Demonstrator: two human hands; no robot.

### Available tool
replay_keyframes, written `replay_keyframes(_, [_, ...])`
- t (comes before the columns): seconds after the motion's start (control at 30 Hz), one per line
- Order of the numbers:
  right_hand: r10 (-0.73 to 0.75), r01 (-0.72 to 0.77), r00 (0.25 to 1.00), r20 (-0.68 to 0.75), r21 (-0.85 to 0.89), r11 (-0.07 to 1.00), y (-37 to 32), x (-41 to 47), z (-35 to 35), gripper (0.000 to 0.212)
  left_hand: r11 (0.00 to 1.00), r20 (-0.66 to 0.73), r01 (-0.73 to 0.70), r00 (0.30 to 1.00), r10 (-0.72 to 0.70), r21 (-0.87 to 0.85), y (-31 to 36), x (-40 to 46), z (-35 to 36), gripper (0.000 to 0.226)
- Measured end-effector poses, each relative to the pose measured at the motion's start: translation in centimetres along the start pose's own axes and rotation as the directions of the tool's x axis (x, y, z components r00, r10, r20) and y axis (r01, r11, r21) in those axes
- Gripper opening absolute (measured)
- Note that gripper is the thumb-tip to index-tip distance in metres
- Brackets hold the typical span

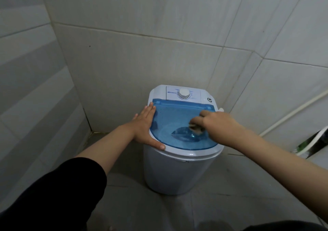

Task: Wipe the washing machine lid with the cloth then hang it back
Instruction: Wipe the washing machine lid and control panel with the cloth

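A small white washing machine stands in the tiled corner, topped by a see-through blue lid. My right hand is closed on a small brownish cloth and presses it onto the right part of the lid. Most of the cloth is hidden under my fingers. My left hand lies flat with fingers spread on the lid's left edge and the white rim. A white dial sits on the control panel behind the lid.
Tiled walls close in behind and on the left of the machine. A white pipe slants down the right wall. A white object with something green shows at the right edge. Grey floor tiles lie below.
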State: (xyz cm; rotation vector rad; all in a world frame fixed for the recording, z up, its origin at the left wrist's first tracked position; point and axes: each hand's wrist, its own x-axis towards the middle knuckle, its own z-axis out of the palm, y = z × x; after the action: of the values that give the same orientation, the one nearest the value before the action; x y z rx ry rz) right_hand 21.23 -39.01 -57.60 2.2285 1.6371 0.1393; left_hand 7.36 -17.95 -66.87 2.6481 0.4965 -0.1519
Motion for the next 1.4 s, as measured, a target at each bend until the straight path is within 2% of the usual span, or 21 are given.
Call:
replay_keyframes(0.07, [-0.085, 0.089, 0.990, -0.114, 0.029, 0.996, -1.0, 1.4, 1.4, 0.046, 1.000, -0.001, 0.003, 1.000, -0.003, 0.006, 0.0, 0.0, 0.0, 0.151])
replay_keyframes(0.13, [-0.216, 0.216, 0.955, -0.205, -0.025, 0.976, -1.7, 2.5, 3.0, 0.039, 1.000, 0.003, 0.004, 1.000, -0.004, 0.002, 0.0, 0.0, 0.1, 0.151])
replay_keyframes(0.23, [-0.342, 0.332, 0.898, -0.276, -0.083, 0.940, -0.9, 3.7, 5.0, 0.042, 1.000, 0.003, 0.003, 1.000, -0.003, -0.004, 0.1, 0.0, 0.0, 0.151])
replay_keyframes(0.3, [-0.425, 0.428, 0.868, -0.257, -0.047, 0.903, 0.0, 4.1, 5.7, 0.044, 1.000, 0.001, 0.002, 1.000, -0.002, -0.009, 0.1, 0.0, 0.0, 0.150])
replay_keyframes(0.37, [-0.459, 0.465, 0.870, -0.180, -0.011, 0.885, 0.9, 4.0, 5.5, 0.048, 1.000, 0.001, -0.002, 1.000, 0.002, -0.014, 0.1, -0.1, 0.0, 0.150])
replay_keyframes(0.5, [-0.468, 0.468, 0.884, -0.008, 0.051, 0.882, 1.3, 3.7, 4.2, 0.051, 1.000, -0.009, -0.011, 1.000, 0.010, -0.016, 0.1, -0.1, 0.1, 0.149])
replay_keyframes(0.67, [-0.488, 0.484, 0.871, 0.055, 0.072, 0.872, 2.1, 3.3, 4.0, 0.051, 1.000, -0.009, -0.005, 1.000, 0.005, -0.013, 0.2, -0.2, 0.0, 0.149])
replay_keyframes(0.9, [-0.478, 0.487, 0.852, 0.215, 0.010, 0.873, 2.2, 3.3, 2.0, 0.057, 1.000, -0.010, -0.003, 1.000, 0.003, -0.006, 0.4, -0.4, -0.1, 0.147])
replay_keyframes(1.07, [-0.432, 0.454, 0.851, 0.299, -0.003, 0.891, 2.7, 3.5, 0.2, 0.069, 1.000, -0.013, 0.005, 1.000, -0.005, -0.008, 0.5, -0.6, -0.2, 0.147])
replay_keyframes(1.13, [-0.393, 0.395, 0.873, 0.289, 0.053, 0.917, 2.8, 3.5, -0.9, 0.064, 1.000, -0.013, 0.005, 1.000, -0.005, -0.008, 0.5, -0.6, -0.2, 0.147])
replay_keyframes(1.23, [-0.327, 0.283, 0.939, 0.108, 0.300, 0.911, 2.9, 3.7, -1.5, 0.051, 1.000, -0.013, 0.002, 1.000, -0.002, -0.012, 0.3, -0.4, -0.2, 0.147])
replay_keyframes(1.33, [-0.155, 0.137, 0.988, -0.014, 0.550, 0.824, 2.3, 4.1, -1.2, 0.050, 1.000, -0.016, 0.005, 1.000, -0.005, -0.007, 0.2, -0.3, 0.0, 0.149])
replay_keyframes(1.4, [-0.081, 0.105, 0.994, -0.068, 0.702, 0.704, 1.3, 4.5, -0.5, 0.045, 1.000, -0.015, 0.007, 1.000, -0.007, -0.009, 0.2, -0.2, 0.0, 0.149])
